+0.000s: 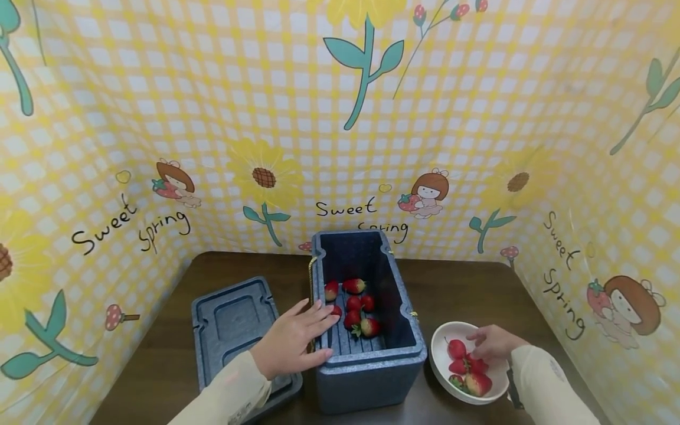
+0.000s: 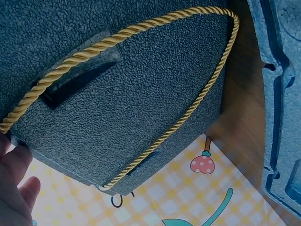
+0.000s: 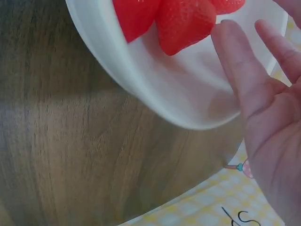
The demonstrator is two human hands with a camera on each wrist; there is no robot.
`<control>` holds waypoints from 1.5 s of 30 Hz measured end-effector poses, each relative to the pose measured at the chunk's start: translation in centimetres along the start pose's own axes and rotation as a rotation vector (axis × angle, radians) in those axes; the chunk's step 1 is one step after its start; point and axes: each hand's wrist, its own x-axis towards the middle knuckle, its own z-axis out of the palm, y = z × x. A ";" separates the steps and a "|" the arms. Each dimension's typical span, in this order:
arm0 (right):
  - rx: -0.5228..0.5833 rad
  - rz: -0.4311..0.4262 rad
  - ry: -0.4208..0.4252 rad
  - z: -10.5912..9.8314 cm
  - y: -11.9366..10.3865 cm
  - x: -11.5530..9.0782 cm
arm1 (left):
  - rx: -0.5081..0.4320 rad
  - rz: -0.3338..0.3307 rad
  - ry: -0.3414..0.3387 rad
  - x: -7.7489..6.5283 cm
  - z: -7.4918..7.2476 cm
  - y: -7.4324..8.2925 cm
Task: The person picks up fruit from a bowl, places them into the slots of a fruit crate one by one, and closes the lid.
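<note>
A dark blue-grey foam box (image 1: 366,369) stands open on the table with several strawberries (image 1: 353,319) on its ribbed floor. My left hand (image 1: 294,339) rests on its left rim, fingers extended over the edge. From the left wrist side, the box's outer wall shows a twisted gold cord (image 2: 188,110). My right hand (image 1: 494,342) reaches into a white bowl (image 1: 443,375) to the right of the box. Several red strawberries (image 3: 186,23) lie in the bowl. In the right wrist view the right hand's fingers are spread, one fingertip right at a strawberry, nothing gripped.
The matching foam lid (image 1: 234,319) lies on the brown wooden table (image 1: 154,354) left of the box, partly under the left forearm. A yellow-and-white checked cloth (image 1: 340,147) with flower prints hangs behind and along both sides.
</note>
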 end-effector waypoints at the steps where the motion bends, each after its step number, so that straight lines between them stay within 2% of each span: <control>1: -0.018 0.010 0.000 0.2 -0.1 0.1 | -0.003 0.000 0.000 0.0 0.0 0.0; 8: -0.052 0.097 0.035 1.5 -0.8 0.7 | 0.015 0.031 0.018 0.0 -0.1 0.0; 14: -0.054 0.126 0.033 2.2 0.0 0.9 | 0.026 0.019 -0.001 0.1 -0.2 -0.1; 19: 0.070 0.092 -0.012 3.0 0.6 0.6 | 0.000 -0.005 -0.039 0.2 -0.2 -0.1; 21: 0.064 0.074 -0.009 3.2 0.5 0.5 | -0.001 -0.014 -0.041 0.3 -0.2 -0.1; 26: -0.051 0.046 0.028 3.7 0.5 0.5 | 0.000 -0.017 -0.041 0.3 -0.1 -0.1; 32: 0.004 0.016 0.005 3.9 1.0 0.6 | -0.007 -0.027 -0.040 0.1 -0.2 -0.1; 37: 0.022 0.025 0.011 3.6 1.1 0.7 | 0.003 -0.027 -0.033 0.1 -0.2 0.0; 42: 0.009 0.018 0.041 3.4 1.0 0.7 | 0.020 -0.007 -0.016 0.0 -0.2 0.0; 45: -0.060 0.011 0.076 3.0 0.5 0.7 | 0.019 -0.001 -0.011 0.0 -0.2 0.0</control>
